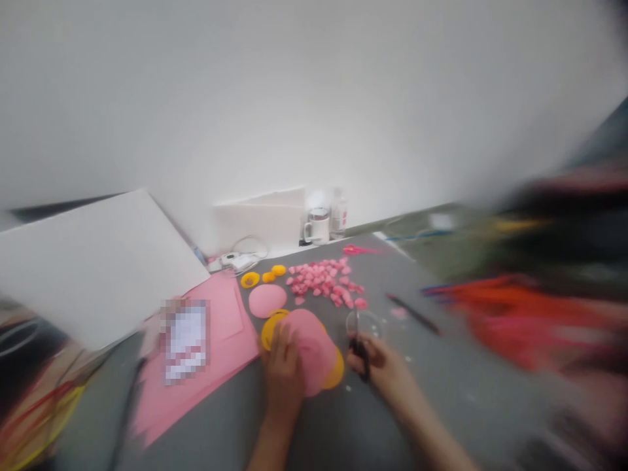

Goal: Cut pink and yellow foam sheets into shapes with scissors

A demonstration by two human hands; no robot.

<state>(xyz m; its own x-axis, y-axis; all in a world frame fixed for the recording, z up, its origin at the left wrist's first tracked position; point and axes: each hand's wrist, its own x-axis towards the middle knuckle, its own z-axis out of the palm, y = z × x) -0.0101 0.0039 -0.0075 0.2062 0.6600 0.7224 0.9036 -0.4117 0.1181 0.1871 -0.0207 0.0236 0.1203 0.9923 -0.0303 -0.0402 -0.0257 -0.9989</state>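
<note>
My left hand (283, 376) lies on the table with its fingers stretched forward over the left edge of a pink paper cutout (314, 356). Yellow pieces (335, 369) show from under that cutout, and a yellow ring-like piece (271, 329) sits just beyond my fingertips. In my right hand (380, 366) is a pair of black-handled scissors (362, 356), blades pointing away from me. Beyond the scissors stands a clear round dish (370, 322), partly hidden by them. A pink oval (267, 301) and a heap of small pink pieces (318, 280) lie farther back.
Pink sheets (220, 353) cover the left side, below a leaning white board (108, 268). At the back are a white mug (318, 226), a clear bottle (338, 216) and pink scissors (358, 250). A dark pen-like stick (415, 313) lies right. Blurred orange-red material (510, 320) is farther right.
</note>
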